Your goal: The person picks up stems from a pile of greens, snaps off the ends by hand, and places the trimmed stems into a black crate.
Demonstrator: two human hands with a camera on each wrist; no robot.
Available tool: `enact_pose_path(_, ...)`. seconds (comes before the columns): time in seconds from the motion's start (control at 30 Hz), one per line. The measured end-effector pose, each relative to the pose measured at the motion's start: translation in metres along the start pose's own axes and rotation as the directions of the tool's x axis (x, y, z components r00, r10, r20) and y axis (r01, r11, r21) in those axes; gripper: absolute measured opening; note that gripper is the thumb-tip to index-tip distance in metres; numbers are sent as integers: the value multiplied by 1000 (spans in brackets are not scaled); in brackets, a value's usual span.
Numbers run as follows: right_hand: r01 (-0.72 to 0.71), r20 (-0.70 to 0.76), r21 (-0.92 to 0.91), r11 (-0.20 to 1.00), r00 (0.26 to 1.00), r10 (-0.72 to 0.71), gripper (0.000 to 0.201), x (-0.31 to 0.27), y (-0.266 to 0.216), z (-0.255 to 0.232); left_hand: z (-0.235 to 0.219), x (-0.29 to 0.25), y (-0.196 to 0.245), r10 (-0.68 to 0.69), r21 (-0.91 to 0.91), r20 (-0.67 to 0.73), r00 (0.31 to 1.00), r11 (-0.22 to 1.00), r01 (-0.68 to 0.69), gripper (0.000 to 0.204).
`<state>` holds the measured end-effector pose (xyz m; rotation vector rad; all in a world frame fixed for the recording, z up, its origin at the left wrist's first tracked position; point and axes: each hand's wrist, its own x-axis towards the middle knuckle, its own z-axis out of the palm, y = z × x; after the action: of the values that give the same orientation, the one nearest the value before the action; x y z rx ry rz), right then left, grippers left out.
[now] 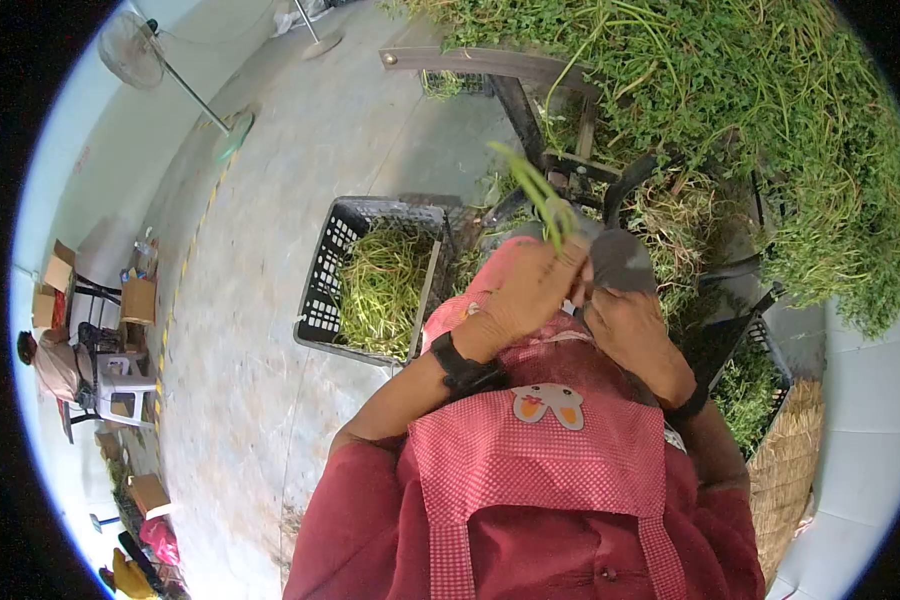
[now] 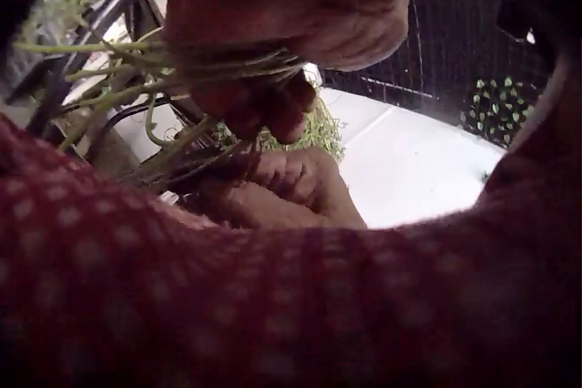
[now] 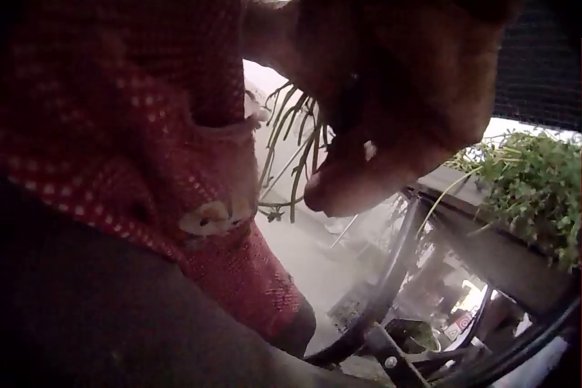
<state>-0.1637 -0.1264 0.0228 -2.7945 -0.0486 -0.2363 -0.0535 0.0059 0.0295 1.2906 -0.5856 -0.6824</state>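
Thin green stems point(image 1: 535, 185) stick out past the fingers of the left hand point(image 1: 530, 290), which grips them over the lap. Close beside it is the right hand point(image 1: 635, 335), its fingers curled near the stems' lower part. In the left wrist view, the stems point(image 2: 118, 70) run between the fingers of the left hand point(image 2: 291, 6), and the right hand point(image 2: 282, 190) pinches their lower part. The right wrist view shows stem ends point(image 3: 296, 129) hanging beside the dark, shadowed right hand point(image 3: 400, 97).
A black crate point(image 1: 317, 315) of cut stems stands on the floor beside the legs. Leafy greens point(image 1: 730, 90) are heaped on a table with a brown edge point(image 1: 470, 62). Another crate point(image 1: 785, 365) and a straw mat point(image 1: 785, 470) lie right. A person sits far left.
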Motion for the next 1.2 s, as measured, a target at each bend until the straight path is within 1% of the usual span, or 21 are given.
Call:
enact_pose_path(0.1, -58, 64, -76, 995, 996, 63, 16, 1, 14, 15, 3, -1, 8, 254, 590, 254, 933, 724, -358, 49)
enact_pose_path(0.2, -266, -57, 258, 929, 955, 290, 22, -7, 43, 21, 5, -17, 18, 325, 559, 151, 933, 751, -352, 42)
enact_pose_path(0.3, -356, -331, 197, 913, 853, 404, 28, -46, 148, 58, -16, -18, 18, 360, 623, 163, 919, 685, -379, 32)
enact_pose_path(0.33, -278, -60, 834, 477, 814, 578, 25, -94, 205, 57, -36, -17, 14, 287, 662, 127, 949, 688, -297, 26)
enact_pose_path(0.37, -50, 217, 966, -253, 689, 692, 22, -139, 259, 55, -58, -14, 11, 219, 693, 103, 970, 684, -228, 23)
enact_pose_path(0.43, -219, -89, 957, 192, 410, 908, 21, -194, 281, 35, -91, -17, 17, 182, 825, -32, 983, 560, -77, 27)
enact_pose_path(0.5, -439, -207, 866, 240, 123, 971, 27, -254, 331, 23, -125, -11, 13, 413, 824, -30, 910, 526, -212, 30)
enact_pose_path(0.53, -411, -239, 875, 255, 92, 967, 27, -292, 347, 31, -143, -14, 17, 226, 765, -144, 963, 643, -36, 31)
enact_pose_path(0.6, -586, -567, 599, 545, 169, 806, 35, -341, 356, 44, -188, -14, -4, 256, 758, -200, 946, 652, -16, 30)
enact_pose_path(0.63, -637, -661, 478, 605, 193, 725, 37, -351, 352, 42, -223, -11, -22, 287, 860, -210, 935, 509, 37, 32)
enact_pose_path(0.67, -785, -604, 360, 504, 215, 767, 42, -344, 327, 34, -215, -16, -2, 187, 945, -311, 932, 169, 281, 42)
enact_pose_path(0.7, -894, -540, 218, 392, 224, 811, 47, -335, 313, 32, -257, -19, -36, 291, 982, -182, 939, 10, 187, 59)
enact_pose_path(0.73, -892, -555, 228, 391, 211, 805, 47, -322, 307, 32, -266, -24, -44, 306, 985, -167, 937, 11, 172, 59)
enact_pose_path(0.8, -982, -369, 99, 159, 113, 923, 43, -293, 312, 33, -272, -22, -49, 129, 931, -361, 924, 3, 364, 70)
enact_pose_path(0.9, -862, -311, 369, 348, 238, 920, 32, -232, 322, 24, -254, -10, -59, 141, 973, -194, 971, 156, 172, 64)
enact_pose_path(0.93, -665, -283, 623, 412, 299, 911, 29, -205, 321, 16, -242, -5, -61, 116, 948, -140, 983, 302, 99, 56)
enact_pose_path(1.0, -190, -274, 901, 390, 450, 850, 26, -139, 298, -13, -219, 6, -78, -161, 681, -207, 965, 685, 260, 49)
enact_pose_path(1.03, -109, -325, 892, 439, 521, 789, 26, -106, 277, -33, -200, 7, -74, -158, 679, -213, 964, 686, 262, 49)
enact_pose_path(1.07, -208, -429, 743, 636, 581, 691, 24, -74, 257, -51, -179, 11, -64, -125, 712, -118, 985, 681, 172, 45)
enact_pose_path(1.13, -368, -552, 153, 917, 738, 388, 20, -15, 194, -99, -167, 35, -58, -88, 738, -21, 996, 670, 75, 41)
enact_pose_path(1.2, -265, -486, 300, 917, 784, 386, 20, 21, 142, -123, -161, 68, -65, 51, 530, -9, 999, 847, -39, 37)
